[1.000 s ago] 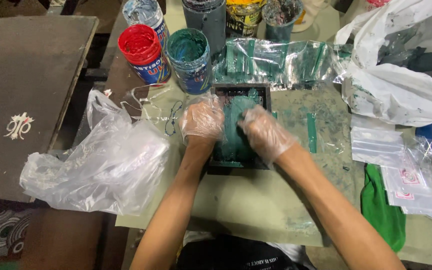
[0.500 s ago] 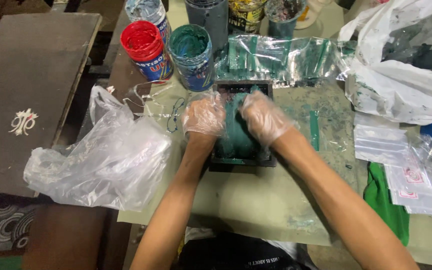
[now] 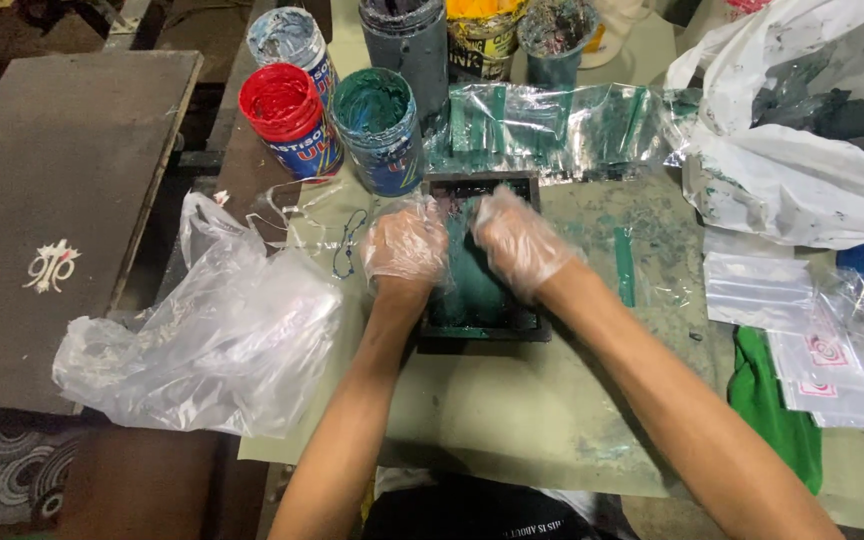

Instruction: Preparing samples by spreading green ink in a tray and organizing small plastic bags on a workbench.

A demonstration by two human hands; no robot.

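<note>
Both my hands wear thin clear plastic gloves. My left hand [image 3: 407, 242] rests with curled fingers on the left side of a small dark frame [image 3: 482, 328] smeared with green ink. My right hand [image 3: 518, 240] presses on the upper middle of that frame, fingers bent down onto the green surface. The frame lies flat on an ink-stained olive table top [image 3: 532, 410]. What the fingers grip is hidden under the gloves.
Open ink jars stand behind the frame: red [image 3: 284, 108], green [image 3: 376, 118], blue-grey [image 3: 288, 38], dark grey [image 3: 404, 30]. Clear green-stained plastic sheeting [image 3: 562, 125] lies beyond. A crumpled clear bag [image 3: 202, 335] sits left, a white bag [image 3: 802, 130] right, small zip bags [image 3: 812, 340] and green cloth [image 3: 767, 400].
Both hands have shifted slightly up the frame, away from me, and closer together. The view has moved a little; the jars and bags stay put.
</note>
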